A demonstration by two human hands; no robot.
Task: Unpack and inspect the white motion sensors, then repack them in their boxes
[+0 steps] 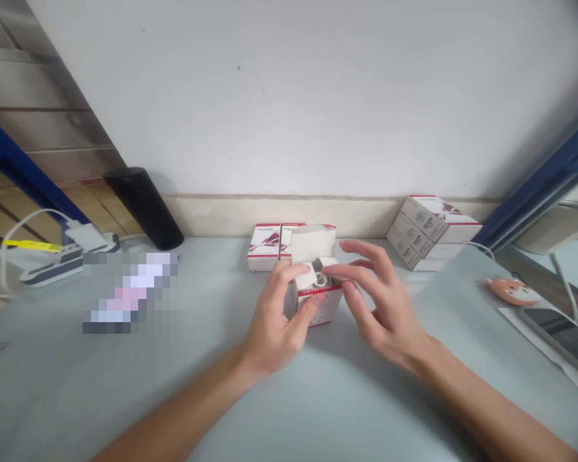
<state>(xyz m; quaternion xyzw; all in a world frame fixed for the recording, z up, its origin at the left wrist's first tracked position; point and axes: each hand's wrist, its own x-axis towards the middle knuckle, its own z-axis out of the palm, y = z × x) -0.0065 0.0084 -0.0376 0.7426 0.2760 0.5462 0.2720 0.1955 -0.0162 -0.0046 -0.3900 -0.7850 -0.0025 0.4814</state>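
Observation:
An opened small white-and-red cardboard box (pixel 325 312) stands on the table in front of me, its white lid flap (pixel 313 244) raised at the back. Part of the word "DETECTOR" seems to show on its front edge. Inside lies a white rounded item (pixel 320 278), mostly hidden. My left hand (pixel 277 321) grips the box's left side, thumb on the front and fingers at the left side flap. My right hand (pixel 383 305) is at the right side, fingers spread, with the index fingertip over the opening and the thumb close to the right edge.
Closed boxes (pixel 264 247) stand behind the open one, with a stack of boxes (pixel 428 234) at back right. To the left are a black cylinder (pixel 144 208), a power strip (pixel 67 260) and a pixelated phone-like object (pixel 132 292). An orange animal-faced item (pixel 513 291) and a phone (pixel 559 327) lie right.

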